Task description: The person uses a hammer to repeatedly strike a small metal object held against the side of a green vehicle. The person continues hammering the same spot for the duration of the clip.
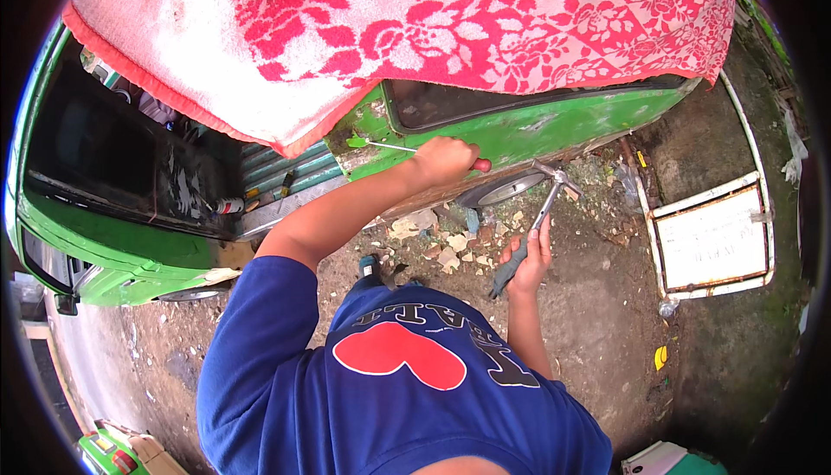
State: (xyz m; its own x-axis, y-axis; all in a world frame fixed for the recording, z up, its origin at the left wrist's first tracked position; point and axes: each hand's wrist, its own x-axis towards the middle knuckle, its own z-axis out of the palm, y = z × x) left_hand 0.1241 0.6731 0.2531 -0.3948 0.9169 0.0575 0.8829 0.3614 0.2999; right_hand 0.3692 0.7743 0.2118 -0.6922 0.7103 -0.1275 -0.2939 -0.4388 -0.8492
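Note:
My left hand (443,162) is closed around a screwdriver (392,146), whose red handle end sticks out past my fist. Its thin shaft points left, the tip at a bright green patch near the edge of the worn green van panel (519,133). I cannot tell whether the tip touches the metal. Lower and to the right, my right hand (531,263) grips a hammer (545,205) by its dark grey handle. The metal hammer head is up, near the van's lower edge and apart from the screwdriver.
A red and white floral blanket (485,21) drapes over the roof. To the left is a green door section (130,241), with a small can (228,207) and a brush (287,183) by the ribbed floor. Broken flakes (448,257) litter the ground near a wheel (511,189). A white metal frame (714,237) lies right.

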